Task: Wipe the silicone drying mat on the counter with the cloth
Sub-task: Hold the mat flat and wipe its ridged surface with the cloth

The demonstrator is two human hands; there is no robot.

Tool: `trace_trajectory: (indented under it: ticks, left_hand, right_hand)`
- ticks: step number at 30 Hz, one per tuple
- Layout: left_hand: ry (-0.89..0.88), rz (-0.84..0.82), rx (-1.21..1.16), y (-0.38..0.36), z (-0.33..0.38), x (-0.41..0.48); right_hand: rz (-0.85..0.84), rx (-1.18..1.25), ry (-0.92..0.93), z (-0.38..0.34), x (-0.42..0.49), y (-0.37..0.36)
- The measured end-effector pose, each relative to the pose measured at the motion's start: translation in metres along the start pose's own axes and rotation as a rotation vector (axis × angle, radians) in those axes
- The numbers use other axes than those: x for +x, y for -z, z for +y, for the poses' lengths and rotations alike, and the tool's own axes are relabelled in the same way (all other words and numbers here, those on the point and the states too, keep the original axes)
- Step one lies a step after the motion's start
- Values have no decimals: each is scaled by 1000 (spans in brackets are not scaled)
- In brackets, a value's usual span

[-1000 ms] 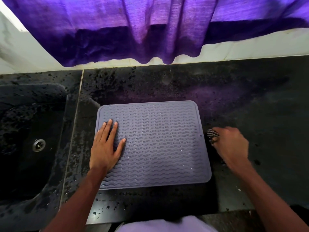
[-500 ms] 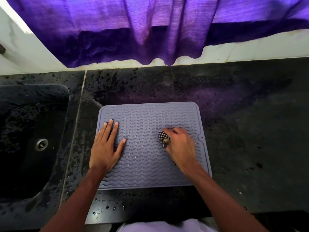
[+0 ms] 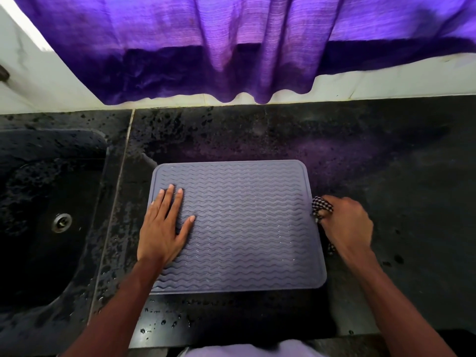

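A grey silicone drying mat [image 3: 244,222] with wavy ridges lies flat on the dark counter [image 3: 386,176]. My left hand [image 3: 164,228] presses flat on the mat's left part, fingers straight. My right hand [image 3: 346,228] grips a bunched black-and-white checked cloth [image 3: 320,206] at the mat's right edge, just off the mat on the counter. Most of the cloth is hidden under the hand; a bit also shows below the palm.
A dark sink [image 3: 46,215] with a metal drain [image 3: 61,222] sits left of the mat. Water drops dot the counter near its front edge [image 3: 164,323]. A purple curtain [image 3: 231,47] hangs over the white wall behind.
My right hand swept the cloth from the mat's right edge to its middle, then back right to the edge. The left hand stayed pressed on the mat.
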State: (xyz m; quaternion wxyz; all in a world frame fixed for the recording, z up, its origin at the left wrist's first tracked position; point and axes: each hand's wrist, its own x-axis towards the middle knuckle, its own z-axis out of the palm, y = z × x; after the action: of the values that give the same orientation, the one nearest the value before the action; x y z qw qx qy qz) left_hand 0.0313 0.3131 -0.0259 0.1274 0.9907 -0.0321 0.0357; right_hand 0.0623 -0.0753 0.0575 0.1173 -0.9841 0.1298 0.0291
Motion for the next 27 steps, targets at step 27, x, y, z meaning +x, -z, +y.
trace_trajectory:
  ticks: [27]
  left_hand:
    - [8,16,-19,2,2,1]
  right_hand:
    - [-59,66,27,-25,43,10]
